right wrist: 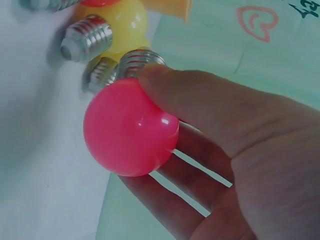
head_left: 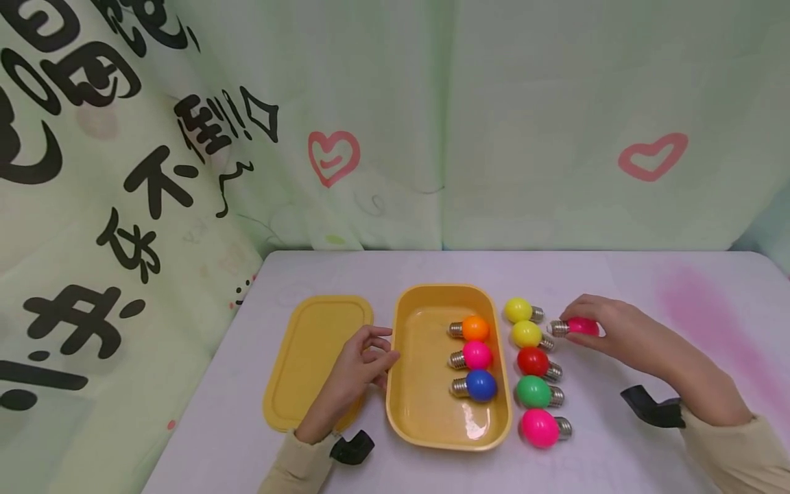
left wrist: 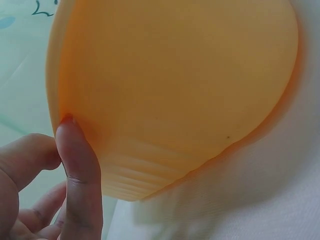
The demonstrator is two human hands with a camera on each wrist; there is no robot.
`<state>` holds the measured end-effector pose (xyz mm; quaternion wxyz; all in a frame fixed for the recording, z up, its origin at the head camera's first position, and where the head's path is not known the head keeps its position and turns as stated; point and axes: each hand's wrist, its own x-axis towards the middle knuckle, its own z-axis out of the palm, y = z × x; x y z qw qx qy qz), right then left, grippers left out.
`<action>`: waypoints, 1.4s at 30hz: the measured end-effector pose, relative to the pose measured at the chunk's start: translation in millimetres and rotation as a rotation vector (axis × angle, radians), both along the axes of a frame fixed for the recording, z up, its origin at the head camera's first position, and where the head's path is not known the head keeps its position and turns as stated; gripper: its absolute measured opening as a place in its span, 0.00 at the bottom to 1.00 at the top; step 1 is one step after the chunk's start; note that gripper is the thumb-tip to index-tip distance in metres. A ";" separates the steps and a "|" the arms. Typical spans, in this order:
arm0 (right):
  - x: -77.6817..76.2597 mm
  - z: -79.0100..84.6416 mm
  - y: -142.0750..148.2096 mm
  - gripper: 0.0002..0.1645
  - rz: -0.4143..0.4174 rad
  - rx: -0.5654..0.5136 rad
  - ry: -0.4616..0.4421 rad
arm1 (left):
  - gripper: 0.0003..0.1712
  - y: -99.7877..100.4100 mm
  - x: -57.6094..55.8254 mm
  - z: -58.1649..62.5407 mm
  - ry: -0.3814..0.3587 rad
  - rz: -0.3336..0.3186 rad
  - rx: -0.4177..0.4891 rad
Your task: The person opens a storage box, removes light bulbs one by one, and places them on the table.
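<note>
My right hand (head_left: 629, 334) holds a pink light bulb (right wrist: 127, 130) between thumb and fingers, its silver screw base pointing left in the head view. The hand is just right of a column of bulbs: two yellow bulbs, a red bulb (head_left: 532, 361), a green bulb (head_left: 533, 392) and another pink bulb (head_left: 540, 428). My left hand (head_left: 356, 367) pinches the left rim of a yellow plastic box (head_left: 426, 429), thumb and forefinger at its edge in the left wrist view. Inside the box lie an orange bulb (head_left: 476, 328), a pink bulb (head_left: 478, 355) and a blue bulb (head_left: 481, 385), bases leftward.
A flat yellow lid (head_left: 321, 336) lies left of the box, partly behind the left forearm. Everything rests on a table with a pale cloth (head_left: 617, 439). Behind stands a light green curtain (head_left: 524, 137) with drawn hearts; dark lettering covers the cloth at left.
</note>
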<state>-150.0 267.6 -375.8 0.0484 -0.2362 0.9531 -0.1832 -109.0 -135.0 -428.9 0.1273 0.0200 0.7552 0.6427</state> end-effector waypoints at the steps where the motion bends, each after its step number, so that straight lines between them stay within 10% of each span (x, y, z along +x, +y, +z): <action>1: -1.1 -0.9 1.3 0.17 0.003 0.001 0.005 | 0.26 0.2 -0.1 0.1 0.001 -0.001 0.000; 42: -38.5 -26.9 10.7 0.21 -0.014 0.124 0.007 | 0.25 0.4 -0.8 -0.1 0.004 0.004 -0.004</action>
